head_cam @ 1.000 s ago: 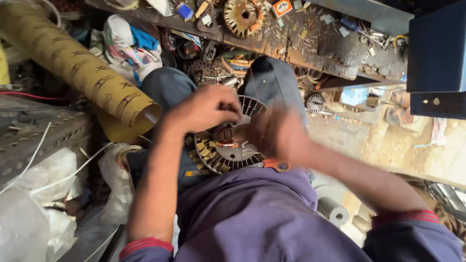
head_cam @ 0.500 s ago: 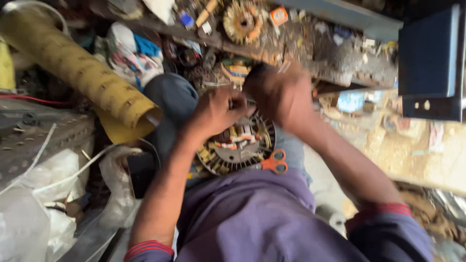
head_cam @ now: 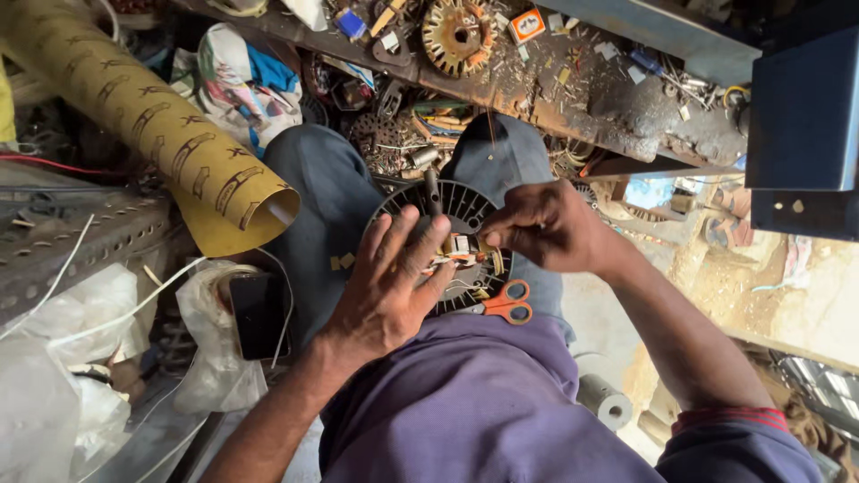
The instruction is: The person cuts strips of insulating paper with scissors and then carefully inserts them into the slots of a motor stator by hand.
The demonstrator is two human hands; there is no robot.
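A round black motor stator with ribbed fins is resting on the person's lap at the centre of the view, between the knees. The left hand is lying across it from 7 o'clock, fingers spread flat over the windings. The right hand is coming in from 3 o'clock, fingers pressed together and pinching something small at the stator's edge; what exactly it is gripping cannot be told. Orange-handled scissors are lying just beside the stator at 5 o'clock. A dark phone is sitting at 9 o'clock, near a yellow rolled sheet at 10 o'clock. A rusty stator core is lying on the cluttered counter at 12 o'clock.
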